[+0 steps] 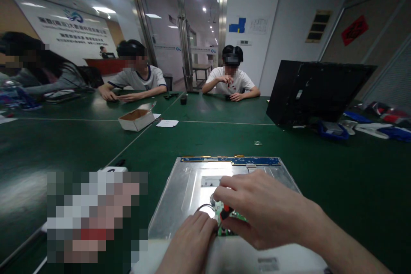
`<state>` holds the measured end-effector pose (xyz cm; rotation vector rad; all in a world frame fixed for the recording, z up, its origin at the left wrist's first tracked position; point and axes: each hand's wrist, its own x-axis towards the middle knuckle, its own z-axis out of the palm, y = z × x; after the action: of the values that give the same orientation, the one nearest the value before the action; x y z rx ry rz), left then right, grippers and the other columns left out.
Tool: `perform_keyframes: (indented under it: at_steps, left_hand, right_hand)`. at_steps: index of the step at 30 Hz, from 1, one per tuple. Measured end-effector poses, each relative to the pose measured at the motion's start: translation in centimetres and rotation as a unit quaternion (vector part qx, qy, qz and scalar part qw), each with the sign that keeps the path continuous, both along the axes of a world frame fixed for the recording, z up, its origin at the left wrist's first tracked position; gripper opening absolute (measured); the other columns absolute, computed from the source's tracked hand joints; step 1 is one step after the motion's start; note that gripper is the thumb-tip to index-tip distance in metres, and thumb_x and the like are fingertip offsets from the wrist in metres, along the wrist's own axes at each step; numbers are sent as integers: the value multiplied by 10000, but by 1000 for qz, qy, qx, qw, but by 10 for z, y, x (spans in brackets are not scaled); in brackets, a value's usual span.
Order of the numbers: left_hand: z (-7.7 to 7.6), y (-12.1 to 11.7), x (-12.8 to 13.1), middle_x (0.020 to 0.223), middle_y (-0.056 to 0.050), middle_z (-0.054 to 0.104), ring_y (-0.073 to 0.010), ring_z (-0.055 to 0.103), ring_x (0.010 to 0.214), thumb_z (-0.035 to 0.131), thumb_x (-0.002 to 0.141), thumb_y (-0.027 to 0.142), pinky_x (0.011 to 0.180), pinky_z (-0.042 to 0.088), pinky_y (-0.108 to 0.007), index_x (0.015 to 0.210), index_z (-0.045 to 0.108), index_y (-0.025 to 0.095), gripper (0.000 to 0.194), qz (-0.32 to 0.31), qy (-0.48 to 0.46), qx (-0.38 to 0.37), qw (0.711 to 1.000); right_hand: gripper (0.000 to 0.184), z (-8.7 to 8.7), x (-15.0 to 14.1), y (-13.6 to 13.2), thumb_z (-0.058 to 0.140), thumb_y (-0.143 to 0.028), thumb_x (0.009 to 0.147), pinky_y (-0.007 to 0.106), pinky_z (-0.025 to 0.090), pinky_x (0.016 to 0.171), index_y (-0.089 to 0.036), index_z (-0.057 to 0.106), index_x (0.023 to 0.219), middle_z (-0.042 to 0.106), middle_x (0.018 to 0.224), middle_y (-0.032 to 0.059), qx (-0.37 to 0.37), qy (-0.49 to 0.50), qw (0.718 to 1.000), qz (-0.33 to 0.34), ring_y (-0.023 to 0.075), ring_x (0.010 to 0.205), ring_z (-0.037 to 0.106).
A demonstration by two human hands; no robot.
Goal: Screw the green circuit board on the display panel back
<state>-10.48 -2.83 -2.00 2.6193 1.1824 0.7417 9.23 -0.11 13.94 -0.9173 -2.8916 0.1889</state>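
In front of me lies a flat metal panel [171, 205], likely the back of a display, with a narrow blue circuit strip [208, 161] along its far edge. A green circuit board [229, 231] sits on its near part, half covered by my hands. My right hand [257, 207] is closed around a small red-and-black screwdriver [226, 212], which slants down to the board. Beside its tip, my left hand [194, 237] rests with fingers bent and pressed together; what they grip, if anything, is hidden. A dark cable [205, 206] loops near the left fingers.
A black monitor-like casing [308, 94] stands at the right, with blue-handled tools [334, 129] beside it. An open white box [137, 120] and a paper slip [167, 123] lie farther back on the green table [218, 141]. Several people sit across; the left foreground is pixelated.
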Motion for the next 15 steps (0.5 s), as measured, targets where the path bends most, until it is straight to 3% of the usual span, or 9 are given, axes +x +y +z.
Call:
perform_keyframes:
  at_steps: [6, 9, 12, 15]
  left_hand:
    - [2, 0, 1, 863, -53, 638, -237, 593, 781, 426, 835, 52, 672, 470, -337, 898, 563, 205, 215, 7, 12, -11, 1000]
    - [4, -1, 0, 902, -59, 644, -233, 593, 816, 424, 836, 51, 713, 478, -337, 916, 569, 200, 222, 7, 18, -31, 999]
    - [3, -2, -1, 908, -63, 644, -232, 587, 819, 421, 824, 42, 709, 478, -329, 917, 568, 195, 232, 5, 18, -30, 999]
    - [0, -1, -1, 893, -59, 641, -241, 586, 812, 433, 801, 31, 687, 473, -331, 908, 569, 199, 240, 10, 19, -26, 999]
  right_hand:
    - [89, 1, 1, 0, 511, -170, 847, 281, 288, 491, -179, 520, 935, 623, 897, 17, -6, 0, 1000, 21, 135, 672, 526]
    - [36, 0, 0, 0, 533, -222, 863, 279, 234, 478, -193, 516, 877, 631, 813, -3, -4, -1, 1000, -2, 129, 614, 509]
    - [97, -1, 0, 1, 547, -287, 878, 284, 205, 477, -199, 522, 846, 626, 736, -15, -2, -2, 1000, -17, 129, 579, 501]
    - [99, -1, 0, 0, 548, -280, 855, 282, 234, 479, -192, 529, 897, 632, 828, 4, -2, 11, 1000, -1, 139, 632, 522]
